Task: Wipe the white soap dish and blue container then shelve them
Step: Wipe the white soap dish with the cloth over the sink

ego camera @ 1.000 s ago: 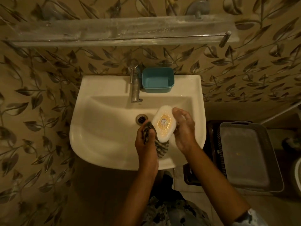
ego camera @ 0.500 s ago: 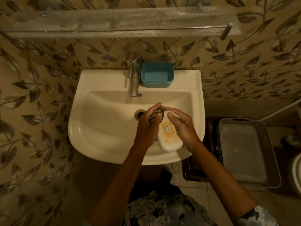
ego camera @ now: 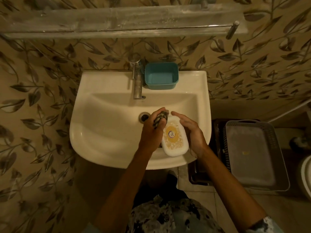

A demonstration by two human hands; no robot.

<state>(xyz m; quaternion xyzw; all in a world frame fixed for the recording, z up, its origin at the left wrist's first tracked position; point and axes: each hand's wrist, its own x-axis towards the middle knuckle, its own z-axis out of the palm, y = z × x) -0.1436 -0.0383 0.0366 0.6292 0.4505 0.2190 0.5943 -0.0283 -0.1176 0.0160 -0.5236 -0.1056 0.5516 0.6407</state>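
— Where are we with the white soap dish point(ego camera: 175, 137)?

— We have it over the sink point(ego camera: 107, 132), above the near right part of the basin, just right of the drain point(ego camera: 144, 116). Our right hand point(ego camera: 193, 132) cups its right side, fingers curled along the edge and thumb side under it, so it is held there with its patterned face up — a gold oval with a small round label in the middle.

— And the other hand?

— Our left hand point(ego camera: 152, 132) is closed around a dark striped cloth point(ego camera: 159, 119), bunched between the fingers and pressed against the far left corner of the dish.

— What about the blue container point(ego camera: 161, 76)?

— It sits on the back ledge of the sink, just right of the tap point(ego camera: 137, 78), touching or nearly touching it — we cannot tell which. It stands upright with its open top facing us.

— And the shelf?

— The glass shelf point(ego camera: 117, 21) runs along the leaf-patterned wall above the sink, well apart from both things. Right of the sink, low on the floor, a grey basket point(ego camera: 252, 153) rests on a dark crate point(ego camera: 217, 148).
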